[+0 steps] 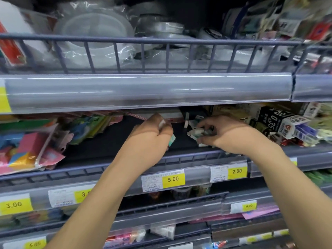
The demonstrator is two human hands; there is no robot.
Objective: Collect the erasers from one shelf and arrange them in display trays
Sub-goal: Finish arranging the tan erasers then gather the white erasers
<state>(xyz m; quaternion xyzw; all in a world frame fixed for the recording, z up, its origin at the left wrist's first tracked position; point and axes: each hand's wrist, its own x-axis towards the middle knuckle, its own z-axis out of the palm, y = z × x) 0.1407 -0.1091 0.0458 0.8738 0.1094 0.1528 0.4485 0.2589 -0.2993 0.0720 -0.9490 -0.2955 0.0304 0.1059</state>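
Dark shelf (111, 141), loose erasers (195, 132), colourful packets (27, 150) left, boxes (287, 126) right

Shop aisle, tiered wire-fronted shelves (143, 56), yellow price tags (173, 179), packaged stationery (287, 126)

We have both bare forearms reaching up and forward, converging slightly toward the middle. Our left hand (152, 131) shows its back to us, knuckles raised, fingers curled down and under into a loose fist; something small and pale peeks out by the knuckles and again below the curled fingertips, so the fingers are gripping it. Our right hand (222, 133) sits just beside the left, apart from it, wrist bent a little, palm turned leftward. Its thumb and fingers (206, 125) curl inward and pinch small pale pieces held between the thumb below and the fingertips above.
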